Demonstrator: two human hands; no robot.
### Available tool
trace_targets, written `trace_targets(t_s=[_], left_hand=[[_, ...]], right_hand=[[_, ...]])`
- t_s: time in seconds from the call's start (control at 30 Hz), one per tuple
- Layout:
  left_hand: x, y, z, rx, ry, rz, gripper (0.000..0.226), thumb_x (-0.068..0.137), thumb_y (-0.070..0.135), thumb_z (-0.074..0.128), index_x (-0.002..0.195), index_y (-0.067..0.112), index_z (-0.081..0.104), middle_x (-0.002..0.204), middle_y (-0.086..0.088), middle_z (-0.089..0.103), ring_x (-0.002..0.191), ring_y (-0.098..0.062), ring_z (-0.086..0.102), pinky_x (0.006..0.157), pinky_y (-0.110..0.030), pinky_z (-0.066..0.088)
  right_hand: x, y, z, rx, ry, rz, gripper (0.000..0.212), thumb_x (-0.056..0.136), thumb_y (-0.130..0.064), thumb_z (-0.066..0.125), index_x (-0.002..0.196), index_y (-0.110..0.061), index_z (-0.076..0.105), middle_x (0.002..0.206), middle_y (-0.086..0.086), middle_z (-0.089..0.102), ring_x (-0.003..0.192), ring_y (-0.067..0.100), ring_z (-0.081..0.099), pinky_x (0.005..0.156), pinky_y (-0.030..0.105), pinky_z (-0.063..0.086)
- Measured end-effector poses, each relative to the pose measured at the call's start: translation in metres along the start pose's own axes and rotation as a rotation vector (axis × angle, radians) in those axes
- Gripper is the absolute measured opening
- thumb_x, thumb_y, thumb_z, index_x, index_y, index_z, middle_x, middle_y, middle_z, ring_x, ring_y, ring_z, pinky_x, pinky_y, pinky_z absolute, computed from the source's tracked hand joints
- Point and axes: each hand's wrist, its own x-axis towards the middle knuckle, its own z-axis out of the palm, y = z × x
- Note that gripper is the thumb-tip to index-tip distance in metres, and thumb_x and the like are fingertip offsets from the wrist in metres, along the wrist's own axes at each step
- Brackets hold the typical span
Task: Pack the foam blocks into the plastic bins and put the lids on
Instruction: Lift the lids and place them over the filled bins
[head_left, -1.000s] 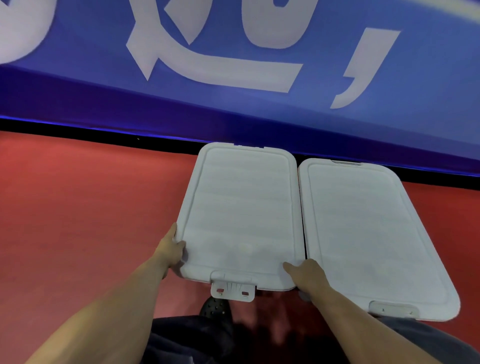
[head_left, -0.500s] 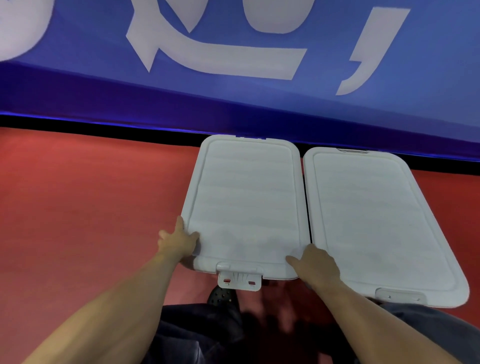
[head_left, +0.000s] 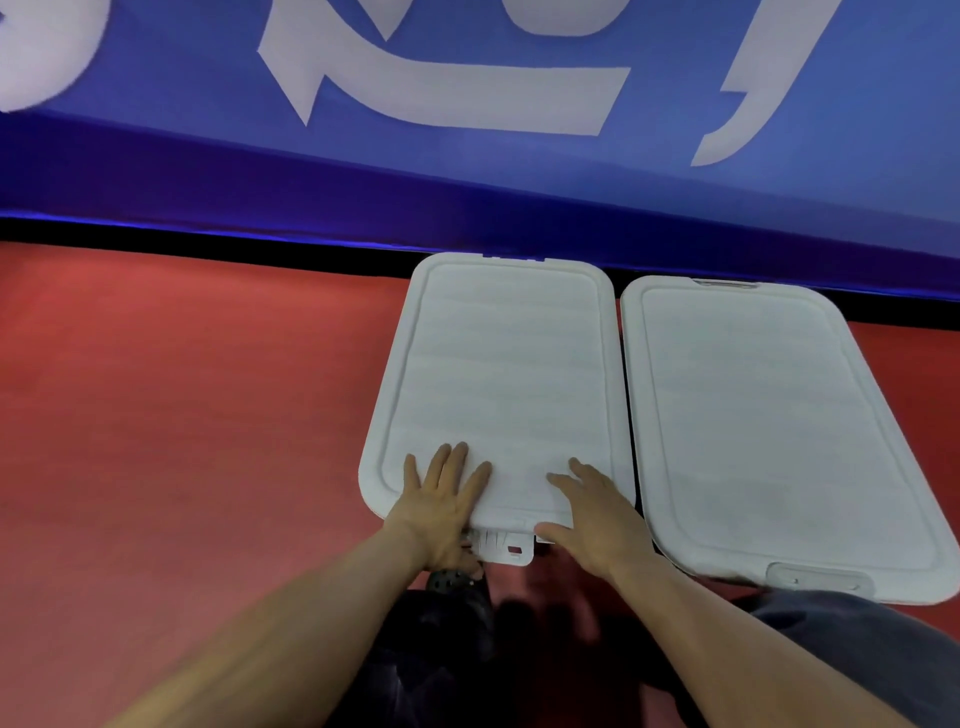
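Note:
Two white plastic bins stand side by side on the red floor, each covered by a white lid. On the near end of the left lid (head_left: 501, 374) lie both my hands. My left hand (head_left: 441, 499) presses flat on it with fingers spread and straight. My right hand (head_left: 589, 504) rests flat on the lid's near right corner, thumb by the front edge. A white latch (head_left: 501, 545) sticks out below the lid's near edge between my hands. The right lid (head_left: 769, 415) lies untouched, its latch (head_left: 818, 579) down flat. No foam blocks show; the bins' insides are hidden.
A blue wall banner (head_left: 467, 156) with large white characters runs behind the bins, with a black strip at its base. Red floor (head_left: 182, 415) stretches out to the left. My dark-clad legs (head_left: 441, 649) and a dark shoe are below the bins.
Both hands have left the left lid's near corners, which they held from the sides, and now lie flat on top of its near end. The view has shifted slightly.

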Motion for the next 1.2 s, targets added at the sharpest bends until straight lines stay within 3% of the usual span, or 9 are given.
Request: trace_targets(t_s=[0.13, 0.47, 0.57, 0.67, 0.77, 0.83, 0.9, 1.07, 1.2], left_hand=[[-0.003, 0.004, 0.014, 0.147, 0.063, -0.005, 0.129, 0.079, 0.078, 0.055, 0.153, 0.017, -0.031, 0.162, -0.024, -0.026, 0.151, -0.045, -0.016, 0.112, -0.075, 0.002], [-0.005, -0.004, 0.006, 0.097, 0.049, 0.078, 0.122, 0.078, 0.079, 0.049, 0.157, 0.019, -0.022, 0.164, -0.023, -0.018, 0.152, -0.045, -0.009, 0.114, -0.072, 0.009], [-0.007, -0.019, -0.009, 0.005, -0.009, 0.126, 0.116, 0.077, 0.079, 0.051, 0.160, 0.026, -0.010, 0.167, -0.014, -0.013, 0.155, -0.037, -0.005, 0.120, -0.064, 0.009], [-0.003, -0.036, -0.026, -0.150, 0.015, 0.109, 0.101, 0.078, 0.079, 0.055, 0.159, 0.031, 0.018, 0.169, 0.001, 0.006, 0.155, -0.024, 0.010, 0.122, -0.051, 0.017], [0.002, -0.043, -0.033, -0.285, 0.021, 0.047, 0.101, 0.072, 0.081, 0.062, 0.156, 0.033, 0.030, 0.167, 0.012, 0.015, 0.153, -0.014, 0.013, 0.123, -0.049, 0.016], [0.002, -0.041, -0.031, -0.346, 0.003, 0.024, 0.104, 0.070, 0.080, 0.066, 0.156, 0.035, 0.028, 0.167, 0.014, 0.009, 0.155, -0.014, 0.003, 0.124, -0.054, 0.009], [0.000, -0.039, -0.032, -0.384, -0.028, 0.005, 0.107, 0.070, 0.079, 0.068, 0.158, 0.037, 0.023, 0.169, 0.012, -0.002, 0.156, -0.015, -0.007, 0.124, -0.054, 0.003], [0.002, -0.041, -0.043, -0.337, -0.099, 0.013, 0.105, 0.074, 0.078, 0.065, 0.159, 0.035, 0.020, 0.169, 0.007, -0.004, 0.156, -0.016, -0.006, 0.124, -0.057, 0.007], [0.001, -0.039, -0.047, -0.357, -0.119, 0.001, 0.094, 0.080, 0.074, 0.064, 0.157, 0.035, 0.026, 0.169, 0.012, 0.001, 0.156, -0.014, -0.004, 0.124, -0.057, 0.011]], right_hand=[[0.000, -0.001, -0.001, 0.006, 0.006, 0.001, 0.079, 0.089, -0.061, 0.062, 0.156, -0.037, 0.028, 0.168, -0.009, 0.009, 0.155, 0.013, 0.008, 0.125, 0.036, 0.016], [0.005, 0.000, -0.002, 0.018, -0.020, 0.015, 0.079, 0.087, -0.061, 0.063, 0.155, -0.038, 0.030, 0.168, -0.010, 0.010, 0.154, 0.013, 0.009, 0.124, 0.038, 0.019], [0.004, -0.001, -0.002, 0.038, -0.030, 0.017, 0.079, 0.089, -0.058, 0.063, 0.156, -0.035, 0.029, 0.168, -0.008, 0.008, 0.155, 0.014, 0.007, 0.124, 0.038, 0.016], [0.002, -0.005, 0.001, 0.041, -0.025, -0.003, 0.076, 0.092, -0.056, 0.060, 0.157, -0.032, 0.028, 0.169, -0.002, 0.006, 0.156, 0.018, 0.005, 0.126, 0.038, 0.012], [-0.001, -0.012, 0.000, 0.061, -0.005, -0.010, 0.068, 0.087, -0.064, 0.060, 0.142, -0.031, 0.040, 0.167, 0.003, 0.013, 0.154, 0.022, 0.012, 0.124, 0.043, 0.018], [-0.002, -0.013, -0.001, 0.032, -0.027, -0.009, 0.067, 0.079, -0.072, 0.063, 0.127, -0.029, 0.046, 0.165, 0.005, 0.014, 0.153, 0.024, 0.017, 0.122, 0.045, 0.023], [-0.004, -0.012, 0.001, -0.015, -0.051, -0.021, 0.066, 0.076, -0.075, 0.065, 0.120, -0.028, 0.048, 0.168, 0.006, 0.007, 0.155, 0.024, 0.008, 0.123, 0.045, 0.020], [0.000, -0.013, 0.008, -0.015, 0.016, -0.016, 0.051, 0.083, -0.067, 0.065, 0.112, -0.027, 0.052, 0.168, 0.009, 0.009, 0.156, 0.024, 0.004, 0.125, 0.044, 0.013], [0.003, -0.013, 0.008, 0.064, 0.043, 0.026, 0.042, 0.081, -0.065, 0.068, 0.099, -0.029, 0.056, 0.167, 0.001, 0.018, 0.154, 0.019, 0.016, 0.120, 0.040, 0.025]])
